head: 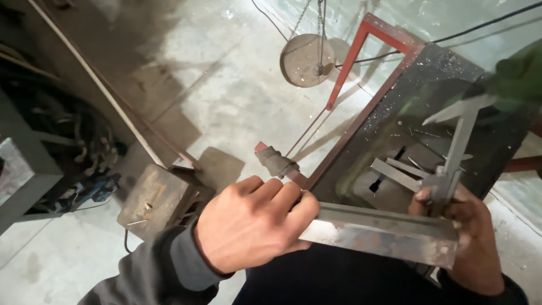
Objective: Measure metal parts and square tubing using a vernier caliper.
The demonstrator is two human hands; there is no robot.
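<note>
Left hand [251, 223] clamped on near-left end of steel angle bar [384, 234]; long axis runs left-right. Right hand [468, 226] grips caliper [457, 149], pointing far, at bar's right end, over dark table [429, 85].

Caliper [458, 148] stands on angle iron [384, 232], above table [429, 85].

Concrete floor [226, 85], grey, stained w/ dark patches & scuffs, lit from upper right. Red-framed table [389, 68] w/ dark top flecked w/ filings at right; round disc [305, 59] hangs on chain [320, 28] above floor. Rusty block [158, 197] at lower left, long bar [107, 96] lying diagonal, grey shelf [28, 169] w/ clutter at far left
</note>
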